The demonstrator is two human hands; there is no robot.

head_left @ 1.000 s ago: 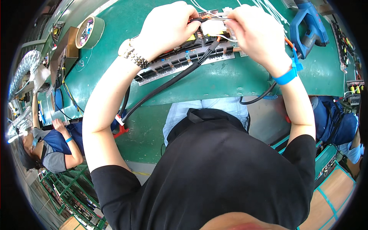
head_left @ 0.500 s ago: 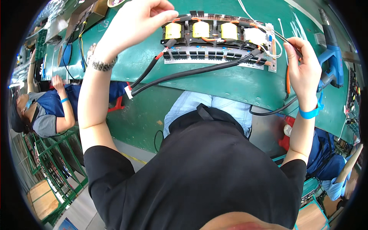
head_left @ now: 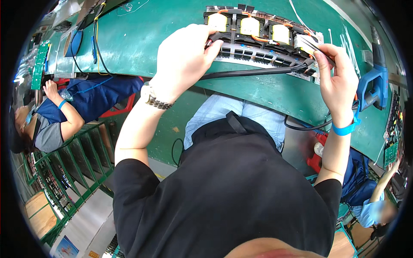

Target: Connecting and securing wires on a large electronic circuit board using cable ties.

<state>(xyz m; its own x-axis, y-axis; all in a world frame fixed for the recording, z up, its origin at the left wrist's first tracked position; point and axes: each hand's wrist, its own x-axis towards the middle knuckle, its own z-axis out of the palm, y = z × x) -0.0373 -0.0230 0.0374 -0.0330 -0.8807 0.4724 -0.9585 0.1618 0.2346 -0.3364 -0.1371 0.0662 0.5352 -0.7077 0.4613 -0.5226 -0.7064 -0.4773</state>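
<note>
A long circuit board [head_left: 258,47] with three yellow coils and orange wires lies on the green bench [head_left: 142,38] in front of me. My left hand [head_left: 185,60], with a metal watch on the wrist, is closed on the end of a thick black cable [head_left: 254,73] at the board's left end. The cable runs along the board's near edge to its right end. There my right hand [head_left: 340,81], wearing a blue wristband, pinches a thin metal tool [head_left: 310,44] whose tip touches the board's right corner.
A blue heat gun [head_left: 374,86] rests on the bench right of my right hand. Yellow and black wires [head_left: 95,38] lie at the bench's far left. One seated co-worker [head_left: 64,112] is at left, another [head_left: 374,202] at lower right. Green racks [head_left: 64,172] stand beside me.
My left hand has come down from the bench's upper left onto the cable at the board's left end. My right hand has risen from the right side to the board's right corner.
</note>
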